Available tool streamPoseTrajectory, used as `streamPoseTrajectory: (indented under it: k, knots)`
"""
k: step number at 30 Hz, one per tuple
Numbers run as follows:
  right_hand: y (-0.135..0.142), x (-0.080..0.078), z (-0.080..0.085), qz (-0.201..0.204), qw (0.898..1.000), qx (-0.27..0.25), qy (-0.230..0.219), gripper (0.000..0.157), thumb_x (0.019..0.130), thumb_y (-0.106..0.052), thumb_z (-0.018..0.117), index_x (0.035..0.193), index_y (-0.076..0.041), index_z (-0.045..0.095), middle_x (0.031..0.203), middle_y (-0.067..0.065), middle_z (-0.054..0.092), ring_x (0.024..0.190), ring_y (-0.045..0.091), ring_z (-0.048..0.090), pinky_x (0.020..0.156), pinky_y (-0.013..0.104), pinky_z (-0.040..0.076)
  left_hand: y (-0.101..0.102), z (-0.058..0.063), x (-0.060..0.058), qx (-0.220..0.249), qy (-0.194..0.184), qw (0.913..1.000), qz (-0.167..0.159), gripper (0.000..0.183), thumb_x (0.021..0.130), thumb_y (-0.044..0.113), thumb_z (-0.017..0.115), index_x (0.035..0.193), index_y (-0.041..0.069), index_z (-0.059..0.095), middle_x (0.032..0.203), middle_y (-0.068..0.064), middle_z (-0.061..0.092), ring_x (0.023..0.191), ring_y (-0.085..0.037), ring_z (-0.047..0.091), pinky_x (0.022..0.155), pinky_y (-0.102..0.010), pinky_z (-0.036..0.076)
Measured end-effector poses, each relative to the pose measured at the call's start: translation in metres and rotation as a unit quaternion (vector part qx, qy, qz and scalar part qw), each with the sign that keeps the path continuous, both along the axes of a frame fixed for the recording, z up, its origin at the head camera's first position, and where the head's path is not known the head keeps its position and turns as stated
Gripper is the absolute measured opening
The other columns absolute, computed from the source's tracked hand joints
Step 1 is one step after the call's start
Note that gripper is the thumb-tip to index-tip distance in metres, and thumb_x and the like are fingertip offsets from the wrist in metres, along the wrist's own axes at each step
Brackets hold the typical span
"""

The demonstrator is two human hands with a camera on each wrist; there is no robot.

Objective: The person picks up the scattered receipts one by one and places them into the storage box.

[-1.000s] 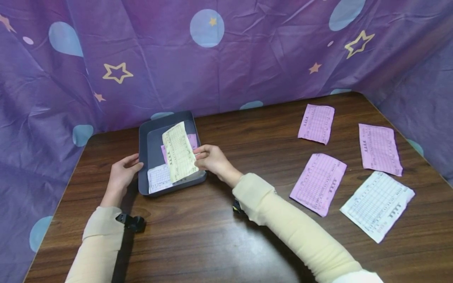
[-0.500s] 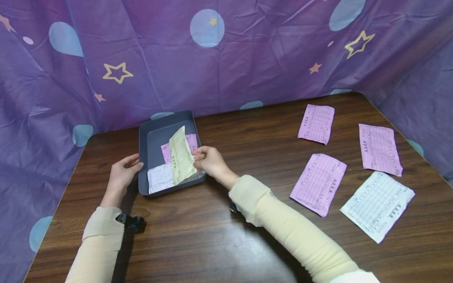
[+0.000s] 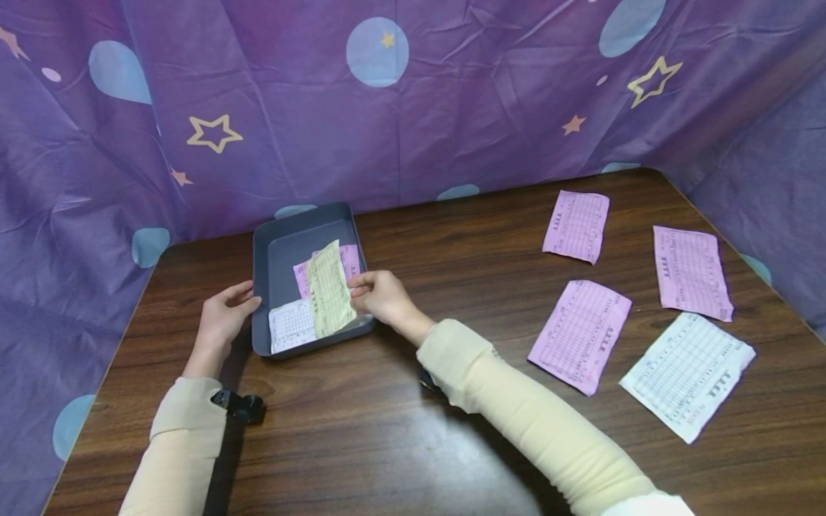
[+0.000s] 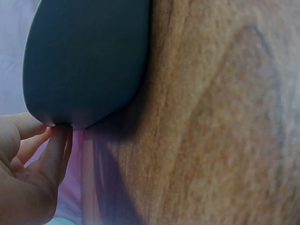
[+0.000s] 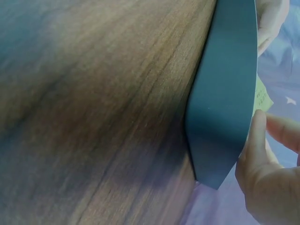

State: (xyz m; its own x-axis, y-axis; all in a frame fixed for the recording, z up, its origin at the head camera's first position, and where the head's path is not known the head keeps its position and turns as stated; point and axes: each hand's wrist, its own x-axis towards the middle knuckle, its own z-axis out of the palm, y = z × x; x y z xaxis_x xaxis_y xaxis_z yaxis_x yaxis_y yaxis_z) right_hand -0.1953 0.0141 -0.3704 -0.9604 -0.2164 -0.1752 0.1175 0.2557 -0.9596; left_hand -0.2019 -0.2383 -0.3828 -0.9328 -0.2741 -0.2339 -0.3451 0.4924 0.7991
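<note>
My right hand pinches the right edge of a pale yellow printed slip at the right rim of a dark grey tray. The slip lies slanted over a pink slip and partly covers a white slip, both inside the tray. On the opposite side, my left hand holds the tray's left rim between thumb and fingers. The left wrist view has these fingers against the tray wall. In the right wrist view a corner of the yellow slip shows above the thumb.
To the right on the wooden table lie three pink slips, one at the back, one far right and one nearer. A pale green-white slip lies beside them. A purple patterned curtain hangs behind.
The yellow slip has come down lower into the tray, its top end moving toward me and flattening. My right hand has shifted slightly; my left hand and the tray stay put.
</note>
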Motion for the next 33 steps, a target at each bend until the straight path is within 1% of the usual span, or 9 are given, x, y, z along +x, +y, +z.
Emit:
streamPoseTrajectory:
  k: [6,9,13,17,22,26,28,30,33]
  knots:
    - [0.002,0.000,0.001,0.005,1.000,0.004,-0.001,0.034,0.080,0.010,0.060,0.113,0.009,0.064,0.102,0.024,0.068,0.073,0.011,0.059,0.071,0.021,0.057,0.000,-0.001,-0.001,0.005,-0.001,1.0000,0.003,0.050,0.096,0.011,0.051,0.144,0.004,0.040,0.143,-0.019,0.049,0.132,-0.026,0.045,0.109,-0.040,0.039]
    - [0.003,-0.001,0.002,0.009,1.000,0.002,-0.002,0.034,0.081,0.009,0.060,0.115,0.008,0.063,0.100,0.022,0.067,0.071,0.010,0.058,0.070,0.022,0.057,0.001,-0.001,0.000,0.002,0.000,0.9999,0.013,0.049,0.096,0.012,0.052,0.143,0.004,0.042,0.142,-0.019,0.049,0.131,-0.026,0.046,0.108,-0.039,0.041]
    - [0.009,-0.001,0.005,0.013,1.000,-0.017,-0.003,0.036,0.081,0.010,0.059,0.118,0.009,0.061,0.099,0.021,0.066,0.067,0.008,0.056,0.071,0.025,0.058,0.001,-0.001,-0.001,-0.001,0.005,0.9999,0.015,0.049,0.095,0.011,0.052,0.142,0.002,0.042,0.142,-0.020,0.050,0.131,-0.026,0.047,0.107,-0.039,0.042]
    - [0.020,-0.003,0.009,0.013,0.999,-0.042,-0.020,0.039,0.083,0.011,0.057,0.122,0.010,0.057,0.107,0.027,0.063,0.075,0.012,0.058,0.079,0.030,0.058,0.000,-0.002,-0.001,-0.001,0.002,1.0000,0.007,0.050,0.096,0.011,0.051,0.143,0.002,0.041,0.143,-0.020,0.049,0.132,-0.027,0.046,0.108,-0.041,0.040]
    - [0.039,-0.008,0.015,0.015,0.997,-0.054,-0.044,0.042,0.085,0.012,0.057,0.126,0.010,0.053,0.116,0.032,0.059,0.086,0.020,0.062,0.089,0.038,0.055,0.001,-0.001,-0.001,-0.004,-0.001,1.0000,0.006,0.049,0.096,0.012,0.051,0.144,0.004,0.041,0.142,-0.019,0.050,0.131,-0.026,0.046,0.106,-0.038,0.041]
    - [0.062,-0.011,0.023,0.030,0.998,-0.033,-0.042,0.044,0.086,0.010,0.056,0.129,0.010,0.051,0.120,0.033,0.057,0.098,0.031,0.063,0.092,0.041,0.053,0.000,-0.001,-0.001,-0.005,0.001,1.0000,0.001,0.049,0.096,0.012,0.051,0.144,0.003,0.041,0.142,-0.019,0.050,0.131,-0.026,0.046,0.106,-0.038,0.041]
    - [0.076,-0.012,0.027,0.041,0.998,-0.018,-0.037,0.044,0.087,0.009,0.056,0.130,0.011,0.049,0.121,0.033,0.056,0.102,0.033,0.063,0.093,0.041,0.053,0.000,-0.002,-0.001,-0.002,0.001,1.0000,0.000,0.050,0.096,0.011,0.051,0.144,0.003,0.040,0.142,-0.019,0.049,0.131,-0.027,0.046,0.107,-0.039,0.040]
    - [0.090,-0.013,0.032,0.052,0.998,-0.002,-0.030,0.043,0.088,0.008,0.056,0.130,0.012,0.049,0.119,0.033,0.056,0.100,0.031,0.063,0.093,0.041,0.053,0.000,-0.002,-0.001,0.001,0.000,1.0000,0.001,0.050,0.096,0.011,0.050,0.144,0.003,0.040,0.143,-0.020,0.049,0.132,-0.027,0.045,0.109,-0.040,0.039]
    - [0.114,-0.014,0.037,0.063,0.998,0.023,-0.018,0.042,0.089,0.006,0.055,0.130,0.013,0.048,0.114,0.028,0.058,0.090,0.018,0.064,0.090,0.037,0.055,0.001,-0.001,-0.001,0.003,-0.002,1.0000,0.002,0.050,0.096,0.011,0.050,0.144,0.003,0.039,0.143,-0.020,0.048,0.132,-0.028,0.045,0.109,-0.041,0.039]
